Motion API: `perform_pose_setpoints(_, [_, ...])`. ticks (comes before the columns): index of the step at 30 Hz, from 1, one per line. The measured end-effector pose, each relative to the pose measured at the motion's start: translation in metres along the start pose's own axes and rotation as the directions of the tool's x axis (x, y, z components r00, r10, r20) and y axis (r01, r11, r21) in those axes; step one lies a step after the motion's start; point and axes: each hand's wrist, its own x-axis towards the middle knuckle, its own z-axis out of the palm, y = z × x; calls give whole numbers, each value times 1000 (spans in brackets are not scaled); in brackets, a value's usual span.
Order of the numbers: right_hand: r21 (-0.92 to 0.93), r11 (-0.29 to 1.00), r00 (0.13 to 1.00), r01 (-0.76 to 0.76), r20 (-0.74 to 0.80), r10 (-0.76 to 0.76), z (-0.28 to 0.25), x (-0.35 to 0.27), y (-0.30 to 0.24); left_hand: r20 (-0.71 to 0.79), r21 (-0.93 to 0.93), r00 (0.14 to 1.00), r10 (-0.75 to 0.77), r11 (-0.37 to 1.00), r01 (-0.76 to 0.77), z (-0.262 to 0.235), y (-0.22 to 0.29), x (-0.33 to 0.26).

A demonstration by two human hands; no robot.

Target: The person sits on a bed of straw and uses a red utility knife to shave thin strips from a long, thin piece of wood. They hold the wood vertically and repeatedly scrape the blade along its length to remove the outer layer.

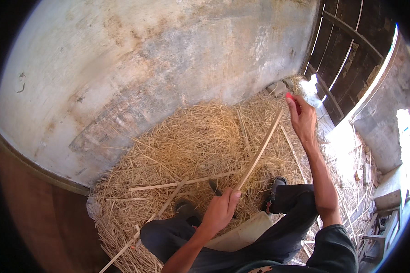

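Note:
My left hand (222,208) is closed around the lower end of a pale wooden strip (261,150), which slants up and to the right. A dark, blade-like piece (214,186) shows just beyond its knuckles; whether the hand holds it too, I cannot tell. Raised past the strip's upper end, my right hand (304,117) has its fingers curled around a small red object (290,96). Most of that object is hidden by the fingers, so its kind is unclear.
Straw (200,136) covers the floor, with more wooden strips (168,185) lying on it by my feet. A stained wall (177,59) rises ahead. Dark wooden boards (346,50) stand at upper right. A pale container-like thing (246,234) is between my legs.

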Motion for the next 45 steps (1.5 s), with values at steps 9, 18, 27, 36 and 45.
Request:
perform_pose_setpoints(9, [405,840,831,361,268,-487,12,-79,-83,-148,-282,989,-6,959,-36,-17,-16,18])
perform_pose_setpoints(18, [367,799,670,477,436,-601,9,-125,-120,-299,-86,951,76,991,-106,-16,-6,20])
perform_pose_setpoints(27, [357,784,686,507,383,-618,11,-121,-125,-366,39,924,109,994,-102,-16,-7,20])
perform_pose_setpoints(36, [223,908,863,354,295,-409,13,-70,-96,-284,88,957,58,996,-34,-12,8,12])
perform_pose_setpoints(45, [37,967,962,251,104,-254,15,-11,-39,-191,157,980,51,987,-21,-2,4,10])
